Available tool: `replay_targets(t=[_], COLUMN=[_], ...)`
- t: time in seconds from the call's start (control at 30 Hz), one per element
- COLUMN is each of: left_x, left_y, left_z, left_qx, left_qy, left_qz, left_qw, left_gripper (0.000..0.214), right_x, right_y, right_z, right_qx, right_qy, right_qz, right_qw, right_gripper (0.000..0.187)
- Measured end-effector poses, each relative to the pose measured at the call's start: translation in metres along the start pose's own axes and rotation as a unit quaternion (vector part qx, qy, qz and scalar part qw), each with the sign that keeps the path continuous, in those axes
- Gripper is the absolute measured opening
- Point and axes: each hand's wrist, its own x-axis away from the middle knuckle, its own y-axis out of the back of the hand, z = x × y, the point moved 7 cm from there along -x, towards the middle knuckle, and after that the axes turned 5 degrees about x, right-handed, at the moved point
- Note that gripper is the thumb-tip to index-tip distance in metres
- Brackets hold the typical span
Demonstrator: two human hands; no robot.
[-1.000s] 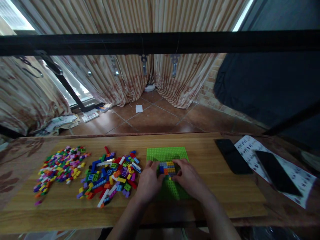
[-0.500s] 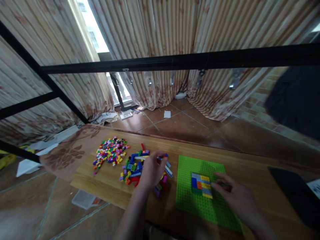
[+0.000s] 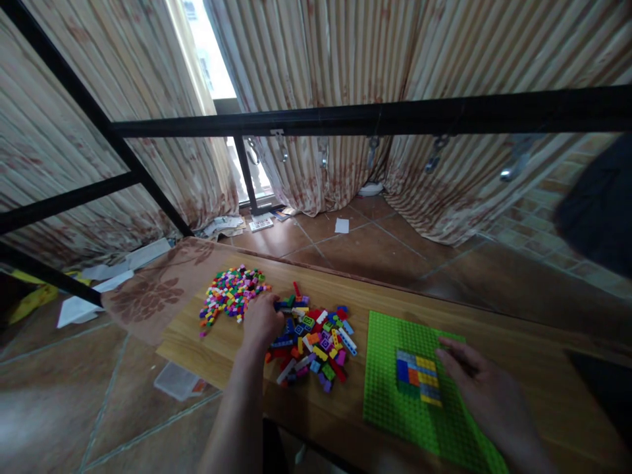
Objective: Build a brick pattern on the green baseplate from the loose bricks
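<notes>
My left hand (image 3: 261, 321) reaches down at the left end of a pile of larger toy bricks (image 3: 320, 342), beside a heap of small bricks (image 3: 234, 288). Its fingers curl down away from view, so what they touch or hold is hidden. Over the right part of a green studded baseplate (image 3: 388, 329) hovers my right hand (image 3: 486, 392). Thumb and forefinger there are slightly apart, and no brick shows between them. A flat patch of built bricks (image 3: 417, 376) in blue, grey, yellow, orange and green sits on the baseplate, just left of the right fingertips.
Everything stands on a wooden tabletop (image 3: 182, 336). A dark flat object (image 3: 600, 388) lies at its right end. A black metal rail (image 3: 336, 120) with hanging clips crosses beyond the table. On the floor at the left lie papers (image 3: 81, 309) and a clear plastic box (image 3: 175, 380).
My left hand has moved left, from above the middle of the larger-brick pile to its left end, uncovering more bricks. My right hand stays by the built patch. The view has shifted slightly.
</notes>
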Motion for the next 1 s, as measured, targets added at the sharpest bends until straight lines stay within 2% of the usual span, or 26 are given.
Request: replay_targets(t=[0.27,0.53,0.8,1.0], left_x=[-0.003,-0.003,-0.001,0.000], left_y=[-0.008,-0.002,-0.012,-0.012], left_z=[-0.002,0.002,-0.007,-0.010], left_qx=[-0.002,0.033,0.031,0.014], left_qy=[0.009,0.015,0.007,0.003], left_qz=[-0.008,0.001,0.052,0.048], left_qw=[1.000,0.999,0.998,0.999], left_gripper=[0.034,0.019,0.024,0.020], right_x=[0.000,0.003,0.004,0.003], right_y=[-0.003,0.000,-0.001,-0.001], right_z=[0.003,0.007,0.007,0.007], right_qx=[0.007,-0.015,-0.020,-0.018], right_qy=[-0.005,0.015,0.011,0.021], right_qz=[0.017,0.005,0.007,0.003], right_qw=[1.000,1.000,1.000,1.000], right_gripper=[0.055,0.050,0.050,0.050])
